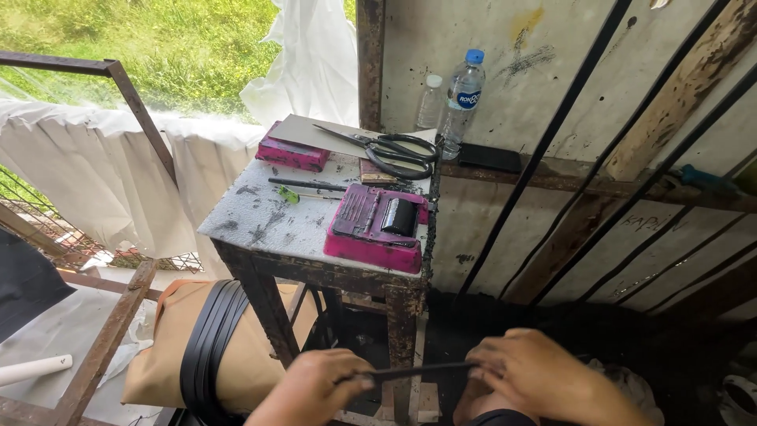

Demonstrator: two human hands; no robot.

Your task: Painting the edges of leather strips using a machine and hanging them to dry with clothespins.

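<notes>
A thin black flat strip was pinched taut between closed fingers of the left hand and right hand, near the worn grey table

Thin black strip, horiz., taut.

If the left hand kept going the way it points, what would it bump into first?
Most likely the right hand. The left hand points rightward along the thin black strip that both hands pinch, though depth is hard to judge.
</notes>
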